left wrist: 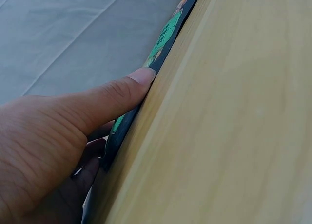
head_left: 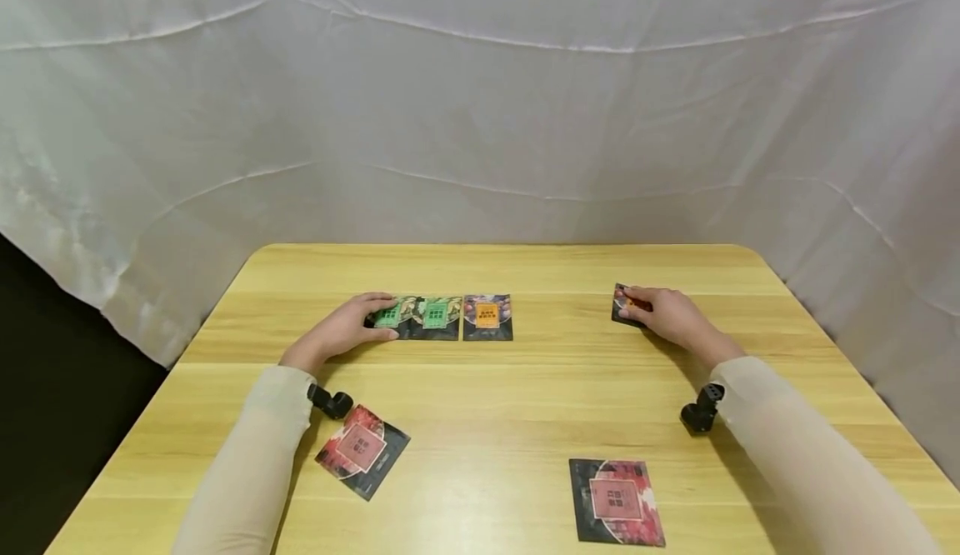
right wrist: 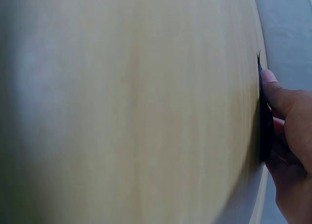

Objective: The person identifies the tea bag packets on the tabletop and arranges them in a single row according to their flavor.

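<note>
At the back left of the table, my left hand point(head_left: 347, 327) holds a flat green-labelled packet point(head_left: 388, 317) by its edges, thumb at the near edge and fingers at the far one. Right beside that packet lies a second green-labelled packet point(head_left: 436, 315), followed by an orange-labelled packet point(head_left: 487, 317); they form a row. Farther right, my right hand point(head_left: 677, 315) grips another orange-labelled packet point(head_left: 620, 305), partly covered by the fingers. In the right wrist view this packet point(right wrist: 265, 131) appears edge-on and dark, close to the tabletop.
Two red-labelled packets lie nearer the front: one turned askew point(head_left: 362, 452) by the left forearm, one point(head_left: 618, 502) at front right. The wooden table point(head_left: 495, 405) ends at the back before a pale hanging cloth point(head_left: 480, 122). A black camera sits on each wrist.
</note>
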A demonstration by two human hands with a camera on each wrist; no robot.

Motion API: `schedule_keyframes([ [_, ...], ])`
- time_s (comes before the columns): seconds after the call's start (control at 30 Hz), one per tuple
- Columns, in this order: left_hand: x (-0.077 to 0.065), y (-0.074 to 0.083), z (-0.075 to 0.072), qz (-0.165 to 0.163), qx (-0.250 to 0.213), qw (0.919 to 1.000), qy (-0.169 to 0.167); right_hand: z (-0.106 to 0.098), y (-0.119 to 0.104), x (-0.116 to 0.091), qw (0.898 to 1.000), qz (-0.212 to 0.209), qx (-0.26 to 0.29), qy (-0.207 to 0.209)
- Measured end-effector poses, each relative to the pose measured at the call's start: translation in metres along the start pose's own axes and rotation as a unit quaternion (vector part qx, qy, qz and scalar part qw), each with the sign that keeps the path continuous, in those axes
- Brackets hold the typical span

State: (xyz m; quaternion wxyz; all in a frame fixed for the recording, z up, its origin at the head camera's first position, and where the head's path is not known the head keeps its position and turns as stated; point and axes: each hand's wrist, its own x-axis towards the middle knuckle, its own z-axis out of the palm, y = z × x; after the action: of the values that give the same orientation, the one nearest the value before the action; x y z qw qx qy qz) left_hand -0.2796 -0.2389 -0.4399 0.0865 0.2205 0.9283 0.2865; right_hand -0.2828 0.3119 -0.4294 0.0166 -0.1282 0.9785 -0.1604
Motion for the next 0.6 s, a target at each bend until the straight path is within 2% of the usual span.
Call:
schedule_keyframes([
  [0.2,-0.001,-0.002,0.002,0.006,0.004,1.0,0.005,0.005,-0.006,0.002,1.0,0.003,0.024,-0.003],
  [0.6,-0.001,-0.002,0.002,0.003,0.0,1.0,0.007,0.013,-0.022,0.009,0.998,-0.031,0.045,0.005],
])
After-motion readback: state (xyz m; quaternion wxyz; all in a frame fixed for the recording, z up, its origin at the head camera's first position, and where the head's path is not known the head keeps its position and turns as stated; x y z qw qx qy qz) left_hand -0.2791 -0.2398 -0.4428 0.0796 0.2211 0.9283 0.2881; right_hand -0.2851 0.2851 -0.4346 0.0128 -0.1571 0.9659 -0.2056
